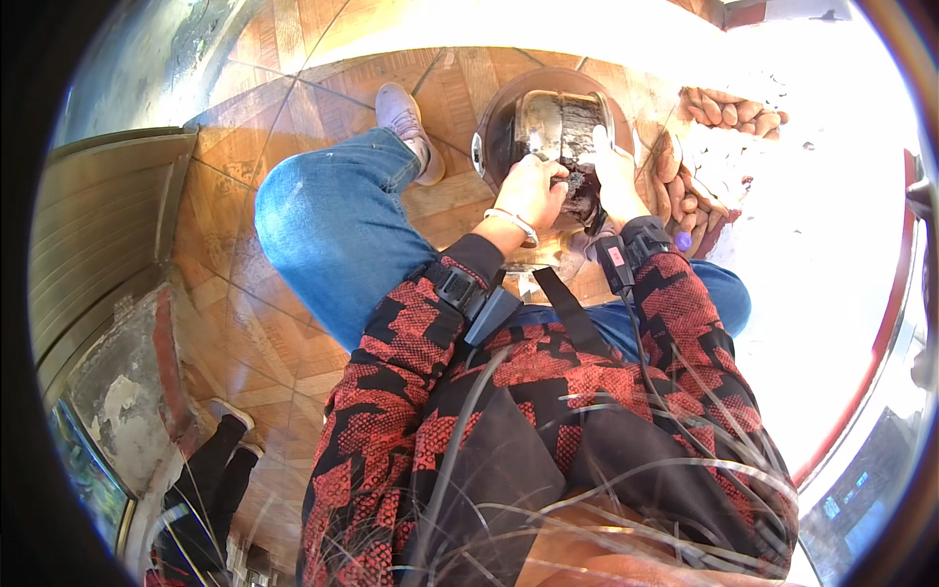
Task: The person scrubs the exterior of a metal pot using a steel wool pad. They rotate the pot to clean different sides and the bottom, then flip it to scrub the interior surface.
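A soot-blackened metal pot (561,121) lies tilted on its side in a round brown basin (506,95) with shiny side handles, on the floor before me. My left hand (532,191), with a white bracelet at its wrist, presses bent fingers on a dark wiry scouring pad (566,178) against the pot's near part. On the pot's right side, my right hand (616,176) grips the wall, thumb pointing away from me. The pot's underside and the basin's bottom are mostly hidden.
Sweet potatoes (671,187) lie right of the basin, with another heap (737,114) farther back. A small purple ball-like thing (683,241) is near them. My shoe (411,128) stands left of the basin. Another person's dark-clad legs (209,469) show at lower left, near a panelled door (110,213).
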The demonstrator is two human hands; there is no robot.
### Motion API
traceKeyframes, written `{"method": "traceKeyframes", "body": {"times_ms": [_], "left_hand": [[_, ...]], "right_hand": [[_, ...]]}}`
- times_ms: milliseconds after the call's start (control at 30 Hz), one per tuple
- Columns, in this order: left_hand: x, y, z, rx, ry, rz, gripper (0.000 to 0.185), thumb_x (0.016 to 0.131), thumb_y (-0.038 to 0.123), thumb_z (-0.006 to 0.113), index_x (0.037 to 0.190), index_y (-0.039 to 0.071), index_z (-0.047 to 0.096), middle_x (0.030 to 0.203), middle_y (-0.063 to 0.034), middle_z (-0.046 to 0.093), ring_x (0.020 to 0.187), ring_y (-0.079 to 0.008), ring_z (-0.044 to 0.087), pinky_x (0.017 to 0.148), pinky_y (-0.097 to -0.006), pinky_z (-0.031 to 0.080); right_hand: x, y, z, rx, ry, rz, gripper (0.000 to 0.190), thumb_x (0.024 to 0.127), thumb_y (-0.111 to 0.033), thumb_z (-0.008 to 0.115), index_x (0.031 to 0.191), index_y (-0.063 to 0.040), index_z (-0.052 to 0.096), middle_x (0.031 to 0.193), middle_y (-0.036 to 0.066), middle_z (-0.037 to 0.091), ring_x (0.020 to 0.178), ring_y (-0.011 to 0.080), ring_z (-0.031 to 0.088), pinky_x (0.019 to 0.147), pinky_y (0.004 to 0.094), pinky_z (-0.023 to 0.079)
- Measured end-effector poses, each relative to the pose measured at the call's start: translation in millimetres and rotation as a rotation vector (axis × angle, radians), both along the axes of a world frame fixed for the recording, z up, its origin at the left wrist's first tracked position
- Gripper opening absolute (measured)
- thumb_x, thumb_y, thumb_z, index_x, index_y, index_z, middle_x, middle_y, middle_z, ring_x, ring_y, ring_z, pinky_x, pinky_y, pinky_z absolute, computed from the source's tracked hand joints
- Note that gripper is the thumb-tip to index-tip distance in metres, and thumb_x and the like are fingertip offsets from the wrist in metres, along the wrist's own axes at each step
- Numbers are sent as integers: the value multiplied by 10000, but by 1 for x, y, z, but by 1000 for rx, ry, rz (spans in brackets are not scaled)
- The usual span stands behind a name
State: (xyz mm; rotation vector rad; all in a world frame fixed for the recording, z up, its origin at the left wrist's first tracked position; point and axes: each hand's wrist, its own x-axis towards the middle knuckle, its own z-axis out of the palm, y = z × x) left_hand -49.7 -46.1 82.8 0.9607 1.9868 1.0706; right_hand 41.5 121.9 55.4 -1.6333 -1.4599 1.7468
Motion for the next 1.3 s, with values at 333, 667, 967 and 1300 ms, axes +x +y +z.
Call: {"method": "traceKeyframes", "body": {"times_ms": [333, 667, 967, 1300], "left_hand": [[-61, 11, -51, 205, -513, 1011, 246, 963, 173, 672, 1133, 0, 708, 991, -46, 719, 827, -122, 626, 758, -277, 504], [-50, 23, -51, 274, -731, 595, 392, 997, 282, 612, 1166, -64, 690, 1115, -103, 725, 953, -195, 676, 850, -320, 510], [-46, 32, -38, 403, -1263, 616, 334, 1021, 287, 568, 1171, 15, 691, 1083, -66, 731, 926, -173, 695, 813, -327, 553], [-48, 50, -5, 517, -826, 753, 275, 812, 166, 824, 911, 89, 579, 844, 21, 565, 755, -93, 511, 715, -267, 459]], "right_hand": [[106, 37, -4, -240, 382, -338, 499, 1022, -474, 573, 1262, -40, 629, 1137, 48, 678, 966, 171, 624, 876, 329, 507], [120, 34, 23, -313, 532, -259, 832, 958, -706, 497, 1523, -99, 426, 1525, 100, 487, 1348, 313, 483, 1141, 470, 396], [118, 20, 31, -267, 424, -433, 566, 1033, -463, 513, 1433, -62, 511, 1436, 127, 566, 1299, 316, 539, 1102, 469, 447], [125, 19, -2, -432, 544, -392, 552, 1037, -463, 478, 1411, -60, 527, 1422, 134, 575, 1294, 328, 543, 1097, 498, 443]]}}
